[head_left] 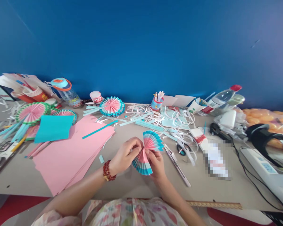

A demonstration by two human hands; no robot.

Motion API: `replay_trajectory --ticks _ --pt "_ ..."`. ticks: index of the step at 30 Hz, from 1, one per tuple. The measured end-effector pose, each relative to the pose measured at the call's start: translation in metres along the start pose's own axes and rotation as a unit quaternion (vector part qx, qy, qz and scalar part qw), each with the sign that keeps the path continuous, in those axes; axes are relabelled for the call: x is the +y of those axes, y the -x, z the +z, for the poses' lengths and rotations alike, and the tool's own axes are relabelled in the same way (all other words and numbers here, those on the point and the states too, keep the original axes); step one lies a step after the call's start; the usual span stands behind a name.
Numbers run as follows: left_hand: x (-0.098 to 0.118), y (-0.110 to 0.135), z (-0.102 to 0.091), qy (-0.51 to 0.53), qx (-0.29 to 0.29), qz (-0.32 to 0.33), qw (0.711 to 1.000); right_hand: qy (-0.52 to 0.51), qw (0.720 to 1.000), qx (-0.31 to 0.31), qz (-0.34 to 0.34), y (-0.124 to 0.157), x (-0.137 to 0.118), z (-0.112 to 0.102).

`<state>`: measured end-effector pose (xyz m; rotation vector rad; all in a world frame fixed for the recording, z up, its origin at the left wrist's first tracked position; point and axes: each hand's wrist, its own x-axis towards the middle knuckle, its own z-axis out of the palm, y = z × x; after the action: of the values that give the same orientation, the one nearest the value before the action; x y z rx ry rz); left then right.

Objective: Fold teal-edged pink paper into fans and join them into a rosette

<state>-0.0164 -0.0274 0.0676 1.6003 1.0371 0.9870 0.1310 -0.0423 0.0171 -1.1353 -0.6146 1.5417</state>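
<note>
Both my hands hold a pleated paper fan (148,150), pink in the middle with white and teal edges, just above the table near its front edge. My left hand (125,154), with a red bead bracelet on the wrist, pinches the fan's middle from the left. My right hand (157,163) grips it from the right and below. The fan spreads open upward and downward from the pinched centre.
A stack of pink paper sheets (68,153) and a teal sheet (53,128) lie at the left. Finished round paper fans (111,106) (33,112) rest further back. Paper strips (143,116), scissors (182,149), a craft knife (178,165), a water bottle (220,98) and a power strip (264,164) crowd the right.
</note>
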Motion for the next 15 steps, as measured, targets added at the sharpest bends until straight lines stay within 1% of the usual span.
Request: replay_trajectory --ticks 5,9,13,15 --pt "0.0 0.001 -0.002 0.014 0.011 -0.001 1.0 -0.016 1.0 -0.018 0.012 -0.001 0.0 -0.002" --pt "0.004 0.0 -0.007 0.02 0.029 0.008 0.999 -0.008 1.0 -0.021 0.009 -0.003 0.002 -0.005" --pt "0.009 0.0 -0.011 0.019 0.035 0.014 0.999 -0.021 1.0 -0.001 0.001 -0.006 0.003 -0.006" --pt "0.008 0.001 -0.011 0.042 0.047 0.016 0.998 -0.033 0.999 0.02 0.0 -0.007 0.003 -0.007"
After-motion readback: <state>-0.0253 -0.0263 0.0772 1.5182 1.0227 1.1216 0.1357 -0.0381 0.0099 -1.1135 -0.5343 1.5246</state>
